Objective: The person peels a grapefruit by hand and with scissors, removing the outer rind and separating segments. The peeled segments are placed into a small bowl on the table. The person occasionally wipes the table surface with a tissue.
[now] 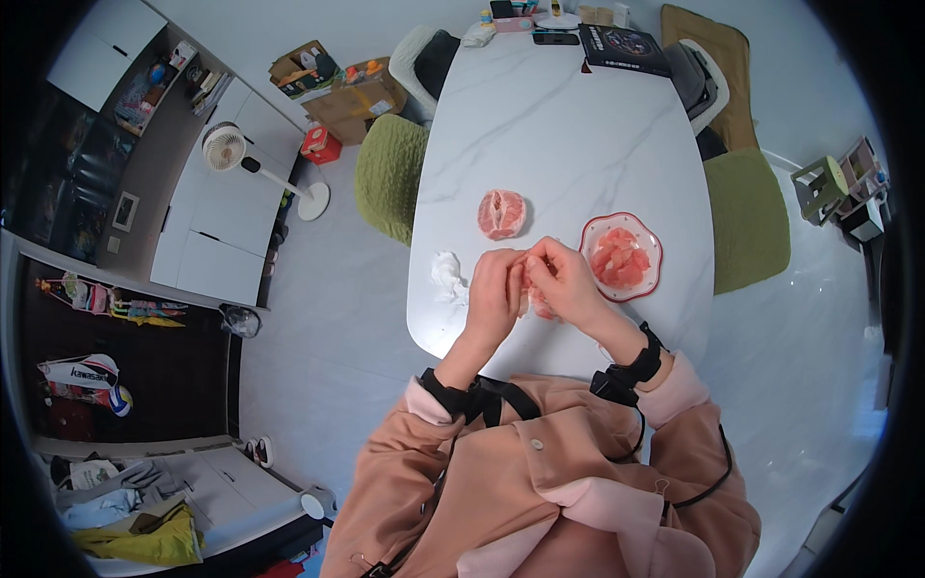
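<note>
My left hand (497,285) and my right hand (567,280) meet above the near end of the table, fingertips pinched together. Between them is a piece of pink citrus fruit (540,305), probably grapefruit or pomelo, partly hidden by my fingers. Just beyond my hands sits a larger peeled chunk of the same fruit (501,214), its segments showing. Close to my right hand stands a white scalloped dish with a red rim (656,249), holding several loose pieces of pink pulp (620,259). Crumpled white tissue (449,276) lies left of my left hand.
The white marbled table (556,137) has a large dark book (625,50) and a phone (556,39) at its far end. Green-covered chairs (391,177) flank it. A white standing fan (312,201) and cardboard boxes (354,108) are on the floor to the left.
</note>
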Demonstrator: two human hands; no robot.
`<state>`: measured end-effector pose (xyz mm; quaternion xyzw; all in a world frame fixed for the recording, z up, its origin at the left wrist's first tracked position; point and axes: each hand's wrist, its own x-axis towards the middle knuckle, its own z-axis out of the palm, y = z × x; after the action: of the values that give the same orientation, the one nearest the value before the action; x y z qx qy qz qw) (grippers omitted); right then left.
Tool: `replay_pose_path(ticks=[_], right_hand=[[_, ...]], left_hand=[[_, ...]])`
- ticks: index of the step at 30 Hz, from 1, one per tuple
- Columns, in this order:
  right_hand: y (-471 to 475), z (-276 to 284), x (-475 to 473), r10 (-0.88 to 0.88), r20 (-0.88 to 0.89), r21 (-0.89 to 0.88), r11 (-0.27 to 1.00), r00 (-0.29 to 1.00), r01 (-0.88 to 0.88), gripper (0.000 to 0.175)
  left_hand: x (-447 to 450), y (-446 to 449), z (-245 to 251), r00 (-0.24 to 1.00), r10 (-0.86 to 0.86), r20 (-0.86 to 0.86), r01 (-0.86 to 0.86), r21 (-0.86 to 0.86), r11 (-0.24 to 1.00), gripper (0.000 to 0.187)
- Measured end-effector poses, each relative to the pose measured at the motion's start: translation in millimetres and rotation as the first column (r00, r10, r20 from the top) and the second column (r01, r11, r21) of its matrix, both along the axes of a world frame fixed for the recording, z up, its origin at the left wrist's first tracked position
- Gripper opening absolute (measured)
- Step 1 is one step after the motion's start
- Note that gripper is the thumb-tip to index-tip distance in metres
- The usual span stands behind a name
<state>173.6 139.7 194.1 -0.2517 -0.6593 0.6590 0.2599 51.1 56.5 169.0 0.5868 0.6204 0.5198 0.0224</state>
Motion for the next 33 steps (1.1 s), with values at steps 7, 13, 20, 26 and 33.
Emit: replay_pose_path(ticks=[7, 13, 20, 26, 33], right_hand=[[-3, -12, -9, -0.12, -0.125, -0.133, 0.986, 0.985, 0.103, 0.015], [-1, -17, -9, -0.096, -0.116, 0.158, 0.981, 0.989, 0.114, 0.017], [-22, -15, -32, -0.239, -0.134, 0.206, 0.943, 0.962, 0.263, 0.024], [-17, -14, -38, -0.253, -0.085, 0.253, 0.93, 0.964, 0.267, 0.021], [-12, -17, -36, -0.225, -0.034, 0.389, 0.895, 0.974, 0.22, 0.021]], left_hand=[[11, 6, -11, 0.712, 0.05, 0.701, 0.057, -0.129, 0.99, 0.014], [-1, 3, 1, 0.938, 0.084, 0.337, -0.004, -0.233, 0.972, 0.014], [7, 11, 12, 0.981, 0.188, 0.052, -0.185, -0.051, 0.981, 0.017], [9, 10, 14, 0.926, 0.234, 0.296, -0.181, -0.195, 0.964, 0.023], [9, 11, 12, 0.9, 0.218, 0.378, -0.163, -0.174, 0.971, 0.025]])
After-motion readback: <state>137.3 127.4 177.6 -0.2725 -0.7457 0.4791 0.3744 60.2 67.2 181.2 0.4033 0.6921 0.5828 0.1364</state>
